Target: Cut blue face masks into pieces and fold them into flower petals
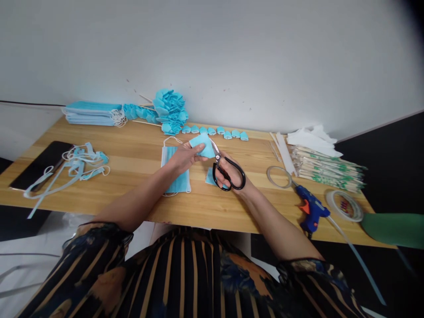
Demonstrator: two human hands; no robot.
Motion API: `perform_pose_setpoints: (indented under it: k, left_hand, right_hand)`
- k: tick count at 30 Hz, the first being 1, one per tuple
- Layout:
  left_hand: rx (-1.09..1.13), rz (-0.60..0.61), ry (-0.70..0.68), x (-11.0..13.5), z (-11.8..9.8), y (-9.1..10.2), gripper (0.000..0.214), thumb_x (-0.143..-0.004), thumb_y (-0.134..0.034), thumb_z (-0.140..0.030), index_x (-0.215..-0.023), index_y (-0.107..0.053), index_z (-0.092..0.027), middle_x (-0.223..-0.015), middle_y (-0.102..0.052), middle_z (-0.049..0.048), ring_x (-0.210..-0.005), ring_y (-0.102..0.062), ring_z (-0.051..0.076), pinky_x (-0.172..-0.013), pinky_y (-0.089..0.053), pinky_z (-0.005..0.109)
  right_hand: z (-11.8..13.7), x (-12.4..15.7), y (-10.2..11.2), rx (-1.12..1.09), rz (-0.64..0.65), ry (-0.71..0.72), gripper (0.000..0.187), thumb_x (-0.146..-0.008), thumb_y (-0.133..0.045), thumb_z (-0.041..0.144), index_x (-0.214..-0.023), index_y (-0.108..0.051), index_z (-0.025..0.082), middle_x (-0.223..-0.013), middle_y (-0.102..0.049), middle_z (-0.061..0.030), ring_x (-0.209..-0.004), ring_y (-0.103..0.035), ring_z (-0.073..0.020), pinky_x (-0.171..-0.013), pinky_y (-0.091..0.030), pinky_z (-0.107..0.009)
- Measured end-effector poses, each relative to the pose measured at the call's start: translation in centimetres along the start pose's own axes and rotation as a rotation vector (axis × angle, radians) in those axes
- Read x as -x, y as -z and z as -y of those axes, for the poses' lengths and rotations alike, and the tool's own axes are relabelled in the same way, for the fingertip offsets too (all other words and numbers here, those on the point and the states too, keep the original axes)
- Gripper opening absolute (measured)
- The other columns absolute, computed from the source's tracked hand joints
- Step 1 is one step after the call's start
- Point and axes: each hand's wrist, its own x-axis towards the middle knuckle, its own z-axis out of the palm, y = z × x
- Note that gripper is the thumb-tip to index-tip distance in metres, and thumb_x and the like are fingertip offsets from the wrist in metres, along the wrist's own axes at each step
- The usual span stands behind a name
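Note:
Between thumb and fingers, my left hand (186,157) pinches a light blue piece of mask fabric (204,145) above the table. My right hand (232,172) is wrapped round black-handled scissors (217,157), whose blades lie at the right edge of that piece. Beneath my left forearm rests a blue face mask (180,180) with its ear loops on. Another blue fabric piece (210,176) lies on the table, partly covered by the scissors and my right hand. Behind my hands, several small folded blue petals (227,134) stand in a row.
Blue fabric flowers (170,110) and a mask stack (92,113) stand along the wall. Cut strips (79,163) lie beside a dark phone (41,163) at left. To the right are a blue glue gun (311,207), a tape roll (344,206), wrapped packets (327,168) and a green bottle (394,229).

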Motion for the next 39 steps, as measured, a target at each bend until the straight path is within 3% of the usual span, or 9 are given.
perform_pose_setpoints:
  k: [6,13,22,31,39]
  left_hand:
    - [-0.039,-0.02,-0.066,0.1,-0.1,-0.1,0.053,-0.056,-0.1,-0.046,-0.087,-0.075,-0.011,-0.08,-0.079,0.0043,-0.068,-0.074,0.016,-0.058,-0.063,0.023]
    - [-0.096,-0.016,-0.082,0.2,-0.2,-0.2,0.049,-0.061,-0.098,-0.046,-0.085,-0.074,-0.011,-0.078,-0.078,0.0041,-0.07,-0.075,0.017,-0.059,-0.063,0.024]
    - [-0.133,0.068,-0.05,0.5,0.5,-0.4,0.054,-0.058,-0.098,-0.052,-0.085,-0.077,-0.009,-0.077,-0.079,0.0074,-0.069,-0.074,0.018,-0.059,-0.063,0.025]
    - [-0.115,0.071,-0.017,0.4,0.5,-0.4,0.05,-0.062,-0.097,-0.048,-0.087,-0.077,-0.01,-0.081,-0.079,0.0077,-0.071,-0.075,0.017,-0.064,-0.065,0.027]
    - [-0.108,0.086,-0.02,0.4,0.4,-0.4,0.057,-0.056,-0.099,-0.052,-0.085,-0.077,-0.009,-0.079,-0.079,0.0067,-0.069,-0.074,0.016,-0.063,-0.066,0.027]
  right_hand:
    - [0.1,0.1,0.3,0.055,0.062,-0.011,0.081,-0.091,-0.06,0.074,-0.147,-0.049,0.016,-0.051,-0.048,0.0135,-0.033,-0.032,-0.0068,-0.05,-0.055,-0.027]
    - [-0.7,0.0,1.3,-0.016,0.154,-0.066,0.08,-0.089,-0.058,0.079,-0.145,-0.049,0.023,-0.063,-0.056,0.0105,-0.04,-0.042,-0.0078,-0.067,-0.063,-0.035]
    - [-0.5,-0.1,1.2,-0.015,0.125,-0.02,0.079,-0.091,-0.058,0.075,-0.147,-0.045,0.02,-0.06,-0.058,0.0099,-0.038,-0.042,-0.0089,-0.062,-0.062,-0.033]
    - [-0.2,0.0,0.4,-0.01,0.052,-0.006,0.081,-0.09,-0.063,0.071,-0.146,-0.043,0.017,-0.055,-0.057,0.0116,-0.035,-0.04,-0.0082,-0.054,-0.059,-0.029]
    - [-0.5,0.0,0.6,0.03,0.0,0.033,0.077,-0.092,-0.064,0.068,-0.145,-0.047,0.015,-0.05,-0.053,0.0128,-0.032,-0.035,-0.0075,-0.044,-0.052,-0.025]
